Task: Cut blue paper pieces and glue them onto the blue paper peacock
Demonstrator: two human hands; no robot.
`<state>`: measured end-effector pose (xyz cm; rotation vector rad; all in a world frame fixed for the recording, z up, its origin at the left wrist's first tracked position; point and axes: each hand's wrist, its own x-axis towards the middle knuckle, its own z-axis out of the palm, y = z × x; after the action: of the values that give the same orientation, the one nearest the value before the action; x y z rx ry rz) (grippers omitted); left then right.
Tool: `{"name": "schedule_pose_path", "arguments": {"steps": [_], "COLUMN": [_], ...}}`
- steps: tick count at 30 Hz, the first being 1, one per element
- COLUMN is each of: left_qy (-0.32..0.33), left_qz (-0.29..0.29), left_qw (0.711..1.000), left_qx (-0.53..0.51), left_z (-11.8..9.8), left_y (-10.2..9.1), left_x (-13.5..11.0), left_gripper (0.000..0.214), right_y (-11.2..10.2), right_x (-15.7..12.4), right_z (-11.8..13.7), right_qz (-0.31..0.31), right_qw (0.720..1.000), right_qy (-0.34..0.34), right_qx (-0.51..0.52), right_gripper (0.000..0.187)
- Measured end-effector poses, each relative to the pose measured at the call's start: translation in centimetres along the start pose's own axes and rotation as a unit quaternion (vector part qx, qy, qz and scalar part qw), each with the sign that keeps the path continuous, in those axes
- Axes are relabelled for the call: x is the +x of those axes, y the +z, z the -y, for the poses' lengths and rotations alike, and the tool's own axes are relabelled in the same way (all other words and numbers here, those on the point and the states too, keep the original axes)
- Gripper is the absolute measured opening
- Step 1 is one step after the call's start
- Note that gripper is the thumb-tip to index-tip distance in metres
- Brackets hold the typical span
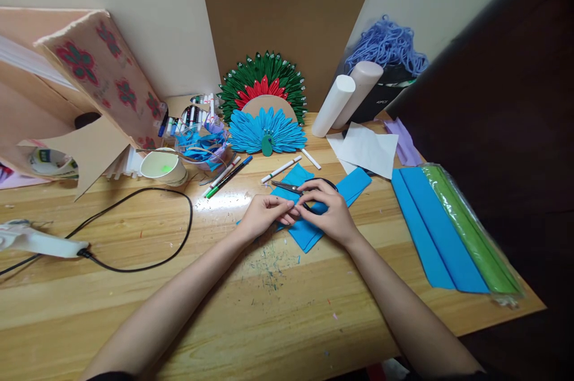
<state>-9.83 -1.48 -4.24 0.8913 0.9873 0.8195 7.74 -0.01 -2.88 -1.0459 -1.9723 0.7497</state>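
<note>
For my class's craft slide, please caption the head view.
Left hand and right hand meet over blue paper, black-handled scissors alongside, before a peacock craft.

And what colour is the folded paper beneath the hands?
The folded paper is bright blue, in the head view.

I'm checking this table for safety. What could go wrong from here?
The scissors lie close beneath the right hand, so a finger might brush a blade. The black cord loops across the table near the left forearm; a sleeve or arm could snag it and drag the white tool.
</note>
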Motion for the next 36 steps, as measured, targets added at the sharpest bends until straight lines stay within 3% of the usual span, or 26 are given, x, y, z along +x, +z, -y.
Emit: {"name": "schedule_pose_path", "arguments": {"steps": [9,15,23,36], "left_qy": [0.020,0.068,0.108,0.100], "left_qz": [-0.012,-0.021,-0.107,-0.114], "left_qw": [0.999,0.993,0.977,0.986], "left_qx": [0.048,0.099,0.150,0.064], "left_z": [0.1,0.9,1.4,0.4], "left_y": [0.5,0.4,0.3,0.6], "left_x": [-0.4,-0.4,-0.5,-0.5], "left_gripper": [0.030,0.030,0.035,0.021], "right_y": [0.1,0.0,0.1,0.3], "right_x": [0.1,0.0,-0.1,-0.2], "right_z": [-0.2,-0.4,-0.5,-0.6], "right_qz": [0.022,0.031,0.034,0.023], "right_qw": [0.998,0.996,0.997,0.997], "right_qy": [0.042,0.064,0.062,0.060], "right_qx": [0.051,0.045,0.043,0.053], "right_gripper": [0.003,0.003,0.003,0.002]}}
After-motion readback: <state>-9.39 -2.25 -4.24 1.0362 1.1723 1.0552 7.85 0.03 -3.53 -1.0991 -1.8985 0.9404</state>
